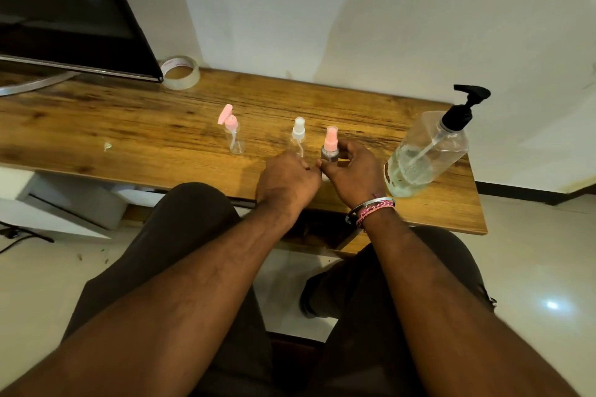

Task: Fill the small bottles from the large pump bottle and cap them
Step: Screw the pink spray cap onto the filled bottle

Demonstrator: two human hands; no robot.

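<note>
Right hand (pixel 351 171) pinching pink sprayer bottle (pixel 331 147), upright on worktop (pixel 129 119) | left hand (pixel 287 179) curled at white sprayer bottle (pixel 298 135), grasp unclear | pump bottle (pixel 425 151) at 3 o'clock, nearest right hand | third bottle (pixel 233 130) at 10 o'clock.

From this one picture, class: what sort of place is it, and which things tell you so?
Probably a room at home, not a workshop: a flat dark screen on a wooden table against a plain wall, a tape roll beside it, and a tiled floor.
</note>
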